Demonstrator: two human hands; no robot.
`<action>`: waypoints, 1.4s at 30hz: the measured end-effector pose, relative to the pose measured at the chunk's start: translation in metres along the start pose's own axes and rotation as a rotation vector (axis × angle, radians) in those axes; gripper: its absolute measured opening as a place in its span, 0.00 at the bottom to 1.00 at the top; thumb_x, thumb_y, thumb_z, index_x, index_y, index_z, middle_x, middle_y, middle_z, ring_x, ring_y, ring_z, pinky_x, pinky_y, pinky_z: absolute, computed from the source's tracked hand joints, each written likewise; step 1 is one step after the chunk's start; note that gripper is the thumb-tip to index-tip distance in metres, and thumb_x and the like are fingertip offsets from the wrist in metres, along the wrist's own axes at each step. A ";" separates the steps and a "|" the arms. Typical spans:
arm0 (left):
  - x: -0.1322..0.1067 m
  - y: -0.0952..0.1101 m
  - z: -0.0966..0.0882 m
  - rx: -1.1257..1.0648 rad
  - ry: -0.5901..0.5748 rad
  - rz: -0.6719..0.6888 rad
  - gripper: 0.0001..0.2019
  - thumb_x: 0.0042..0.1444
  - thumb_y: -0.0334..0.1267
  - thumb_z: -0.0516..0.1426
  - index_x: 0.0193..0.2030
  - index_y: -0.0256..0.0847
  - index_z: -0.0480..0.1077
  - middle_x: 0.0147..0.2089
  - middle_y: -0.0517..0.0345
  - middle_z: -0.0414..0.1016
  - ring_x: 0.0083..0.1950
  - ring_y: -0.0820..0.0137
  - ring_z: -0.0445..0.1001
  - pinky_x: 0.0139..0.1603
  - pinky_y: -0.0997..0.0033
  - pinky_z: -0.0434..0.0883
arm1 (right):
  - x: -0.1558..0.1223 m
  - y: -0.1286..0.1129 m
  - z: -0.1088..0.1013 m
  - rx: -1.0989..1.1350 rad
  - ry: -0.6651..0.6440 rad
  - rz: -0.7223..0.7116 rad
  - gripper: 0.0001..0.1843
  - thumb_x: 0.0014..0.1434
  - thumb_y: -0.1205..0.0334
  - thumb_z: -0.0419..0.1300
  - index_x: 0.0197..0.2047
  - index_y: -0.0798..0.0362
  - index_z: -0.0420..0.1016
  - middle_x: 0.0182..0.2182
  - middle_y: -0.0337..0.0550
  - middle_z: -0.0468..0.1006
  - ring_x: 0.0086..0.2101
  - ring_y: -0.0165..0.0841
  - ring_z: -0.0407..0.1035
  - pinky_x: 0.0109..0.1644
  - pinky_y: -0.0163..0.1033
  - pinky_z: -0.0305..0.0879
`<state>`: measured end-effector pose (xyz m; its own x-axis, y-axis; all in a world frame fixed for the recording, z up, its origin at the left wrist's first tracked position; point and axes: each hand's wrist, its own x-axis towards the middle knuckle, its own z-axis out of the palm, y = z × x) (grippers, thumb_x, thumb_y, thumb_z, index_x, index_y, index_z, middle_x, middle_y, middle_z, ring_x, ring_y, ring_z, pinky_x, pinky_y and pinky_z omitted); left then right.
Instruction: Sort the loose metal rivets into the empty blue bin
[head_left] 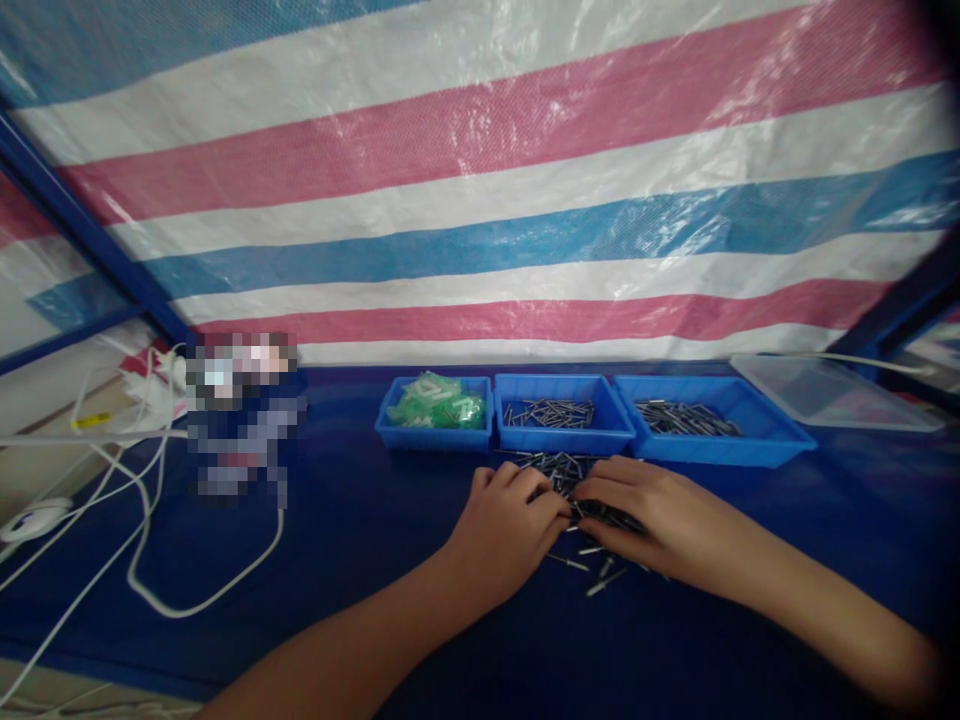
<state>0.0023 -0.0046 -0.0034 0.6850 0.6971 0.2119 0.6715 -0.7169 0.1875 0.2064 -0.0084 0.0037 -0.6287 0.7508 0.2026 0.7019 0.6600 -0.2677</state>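
Observation:
A loose pile of thin metal pieces that look like blind rivets lies on the dark blue table in front of the bins. My left hand is at the pile's left side, fingers curled and their tips pressed together in it; what they pinch is hidden. From the right, my right hand curves its fingers and thumb around a bunch of rivets. The fingertips of both hands almost meet. A few single rivets are scattered on the near side of the hands.
Behind the pile stand three blue bins: the left bin with green plastic packets, the middle bin and right bin with rivets. A clear plastic lid lies back right. White cables and a blurred-out patch are left.

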 end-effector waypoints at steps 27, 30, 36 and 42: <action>0.001 0.000 -0.009 -0.269 0.125 -0.061 0.09 0.66 0.38 0.49 0.38 0.41 0.69 0.39 0.61 0.75 0.42 0.70 0.69 0.42 0.68 0.60 | 0.003 -0.014 0.006 0.489 0.338 0.157 0.07 0.62 0.59 0.56 0.35 0.52 0.73 0.29 0.41 0.74 0.29 0.30 0.67 0.33 0.36 0.63; 0.001 0.002 -0.010 -0.275 0.111 -0.036 0.10 0.66 0.37 0.48 0.38 0.40 0.69 0.39 0.61 0.75 0.42 0.70 0.69 0.42 0.69 0.60 | 0.003 -0.013 0.006 0.486 0.334 0.148 0.08 0.62 0.59 0.55 0.34 0.52 0.72 0.29 0.41 0.74 0.29 0.30 0.67 0.33 0.36 0.63; 0.000 0.003 -0.010 -0.277 0.089 0.007 0.09 0.65 0.37 0.49 0.38 0.40 0.69 0.39 0.60 0.75 0.43 0.69 0.68 0.43 0.69 0.60 | 0.003 -0.015 0.006 0.459 0.368 0.134 0.07 0.61 0.60 0.55 0.34 0.52 0.72 0.28 0.41 0.73 0.28 0.30 0.66 0.30 0.35 0.63; 0.002 0.001 -0.010 -0.261 0.084 -0.002 0.08 0.64 0.38 0.50 0.38 0.40 0.68 0.40 0.59 0.74 0.43 0.68 0.68 0.42 0.69 0.61 | 0.003 -0.016 0.006 0.468 0.364 0.125 0.07 0.61 0.60 0.56 0.34 0.52 0.72 0.28 0.41 0.73 0.28 0.30 0.66 0.32 0.36 0.64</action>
<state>0.0014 -0.0047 0.0070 0.6501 0.7030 0.2883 0.5703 -0.7022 0.4263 0.1910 -0.0174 0.0025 -0.3381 0.8369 0.4304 0.4888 0.5470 -0.6796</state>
